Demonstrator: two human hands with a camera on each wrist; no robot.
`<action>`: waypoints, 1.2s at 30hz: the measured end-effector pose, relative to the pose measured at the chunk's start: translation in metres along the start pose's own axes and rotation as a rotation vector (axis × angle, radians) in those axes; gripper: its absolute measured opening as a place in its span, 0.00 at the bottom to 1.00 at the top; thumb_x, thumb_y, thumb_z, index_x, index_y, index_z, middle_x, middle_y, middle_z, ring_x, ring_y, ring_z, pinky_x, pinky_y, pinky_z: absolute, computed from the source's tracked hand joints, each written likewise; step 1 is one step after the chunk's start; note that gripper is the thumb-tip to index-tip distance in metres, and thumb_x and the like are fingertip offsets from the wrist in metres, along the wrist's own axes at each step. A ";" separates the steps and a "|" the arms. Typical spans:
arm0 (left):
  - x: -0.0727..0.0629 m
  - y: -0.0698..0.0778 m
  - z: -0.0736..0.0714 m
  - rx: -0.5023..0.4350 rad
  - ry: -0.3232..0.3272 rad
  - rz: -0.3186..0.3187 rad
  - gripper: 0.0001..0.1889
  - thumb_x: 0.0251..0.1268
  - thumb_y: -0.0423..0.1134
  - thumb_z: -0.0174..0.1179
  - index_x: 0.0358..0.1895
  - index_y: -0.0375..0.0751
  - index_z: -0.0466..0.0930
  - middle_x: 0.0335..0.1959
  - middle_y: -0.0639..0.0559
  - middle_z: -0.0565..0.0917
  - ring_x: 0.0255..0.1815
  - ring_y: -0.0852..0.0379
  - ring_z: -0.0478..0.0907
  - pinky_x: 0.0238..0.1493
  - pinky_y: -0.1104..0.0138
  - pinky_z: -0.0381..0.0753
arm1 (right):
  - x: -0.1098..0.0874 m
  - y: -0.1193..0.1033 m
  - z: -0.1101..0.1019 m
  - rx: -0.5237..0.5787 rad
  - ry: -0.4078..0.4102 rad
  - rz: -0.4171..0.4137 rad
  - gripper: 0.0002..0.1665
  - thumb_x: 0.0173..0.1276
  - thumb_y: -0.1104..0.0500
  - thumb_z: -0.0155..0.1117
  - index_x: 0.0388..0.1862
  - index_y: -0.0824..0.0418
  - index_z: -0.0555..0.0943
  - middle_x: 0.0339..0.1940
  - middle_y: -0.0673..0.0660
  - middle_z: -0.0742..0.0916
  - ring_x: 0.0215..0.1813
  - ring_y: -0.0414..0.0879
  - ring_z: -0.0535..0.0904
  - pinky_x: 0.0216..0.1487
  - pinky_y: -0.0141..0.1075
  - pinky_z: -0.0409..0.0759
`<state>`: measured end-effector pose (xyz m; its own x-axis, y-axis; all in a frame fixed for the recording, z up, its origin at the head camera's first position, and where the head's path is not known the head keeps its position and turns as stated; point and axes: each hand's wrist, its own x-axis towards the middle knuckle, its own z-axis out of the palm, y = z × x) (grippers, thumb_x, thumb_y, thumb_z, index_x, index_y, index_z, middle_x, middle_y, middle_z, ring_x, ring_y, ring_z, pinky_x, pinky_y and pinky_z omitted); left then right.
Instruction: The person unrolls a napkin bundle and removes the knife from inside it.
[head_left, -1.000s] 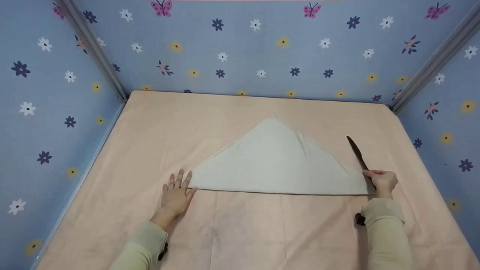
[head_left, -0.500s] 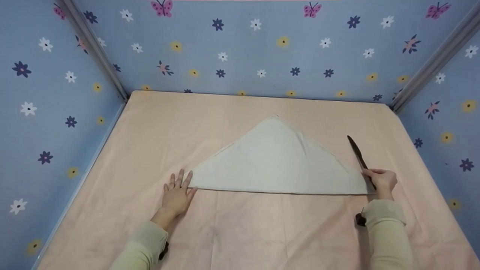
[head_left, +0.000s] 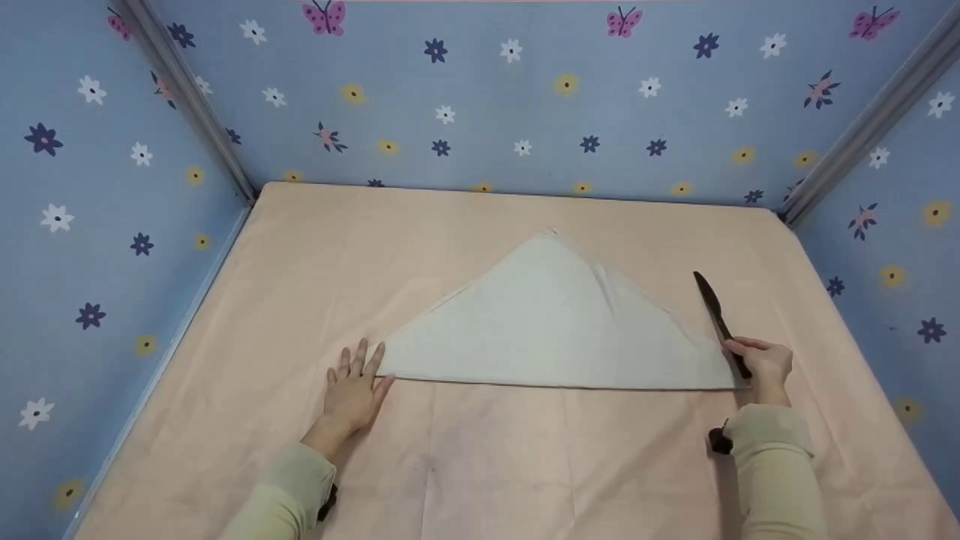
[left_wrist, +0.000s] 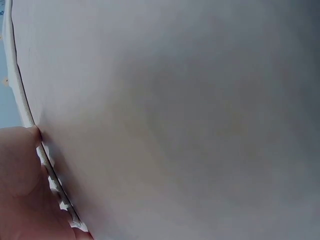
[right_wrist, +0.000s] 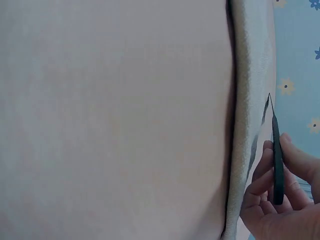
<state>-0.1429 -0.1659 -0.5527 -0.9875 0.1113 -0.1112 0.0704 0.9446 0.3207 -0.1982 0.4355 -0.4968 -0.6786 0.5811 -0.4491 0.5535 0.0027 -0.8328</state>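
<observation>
A white cloth (head_left: 525,322), folded into a triangle, lies flat with its long folded edge toward me and its peak pointing away. My left hand (head_left: 354,394) rests on its left corner, fingers spread and straight. In the left wrist view the thumb (left_wrist: 20,137) touches the folded edge. My right hand (head_left: 763,365) pinches a dark knife (head_left: 712,304) by its handle over the cloth's right corner, blade pointing away from me. The right wrist view shows the knife (right_wrist: 278,170) between thumb and fingers, beside the thick folded edge (right_wrist: 242,100).
A pale peach cover (head_left: 300,262) spreads over the table, lightly creased near the front. Blue flowered panels (head_left: 480,97) stand at the back and both sides, with grey metal posts (head_left: 199,101) at the corners.
Almost nothing differs. My right hand and the knife shift very slightly, while the left hand and the white cloth stay in place.
</observation>
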 end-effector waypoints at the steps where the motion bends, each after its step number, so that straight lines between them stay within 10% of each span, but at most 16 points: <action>1: 0.000 0.000 0.000 0.001 -0.002 -0.003 0.31 0.68 0.54 0.38 0.70 0.44 0.45 0.69 0.38 0.43 0.67 0.34 0.36 0.59 0.38 0.39 | 0.000 -0.001 0.000 0.015 -0.004 0.002 0.06 0.47 0.62 0.72 0.27 0.57 0.86 0.23 0.43 0.77 0.63 0.52 0.63 0.62 0.37 0.60; 8: -0.001 0.001 0.000 0.013 0.005 -0.009 0.32 0.68 0.55 0.38 0.70 0.44 0.46 0.69 0.38 0.43 0.67 0.34 0.37 0.59 0.39 0.40 | -0.002 -0.002 0.001 0.045 -0.023 0.011 0.02 0.50 0.59 0.71 0.24 0.51 0.86 0.16 0.40 0.77 0.55 0.49 0.71 0.59 0.36 0.65; 16: -0.001 0.001 0.001 0.015 0.005 -0.009 0.32 0.68 0.55 0.38 0.70 0.44 0.46 0.69 0.38 0.43 0.67 0.34 0.37 0.59 0.39 0.41 | -0.002 -0.004 0.007 0.137 -0.026 -0.025 0.12 0.52 0.63 0.69 0.14 0.48 0.83 0.14 0.40 0.80 0.24 0.31 0.75 0.26 0.22 0.72; 36: -0.001 0.001 -0.001 0.026 0.007 0.004 0.32 0.68 0.54 0.39 0.70 0.44 0.46 0.69 0.39 0.44 0.67 0.34 0.38 0.59 0.39 0.42 | 0.000 -0.034 0.040 0.501 -0.090 0.043 0.10 0.54 0.73 0.62 0.18 0.63 0.84 0.15 0.52 0.83 0.23 0.40 0.81 0.32 0.27 0.78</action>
<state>-0.1415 -0.1653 -0.5512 -0.9882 0.1126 -0.1035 0.0774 0.9518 0.2969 -0.2360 0.4032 -0.4817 -0.7113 0.5000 -0.4940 0.2974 -0.4228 -0.8561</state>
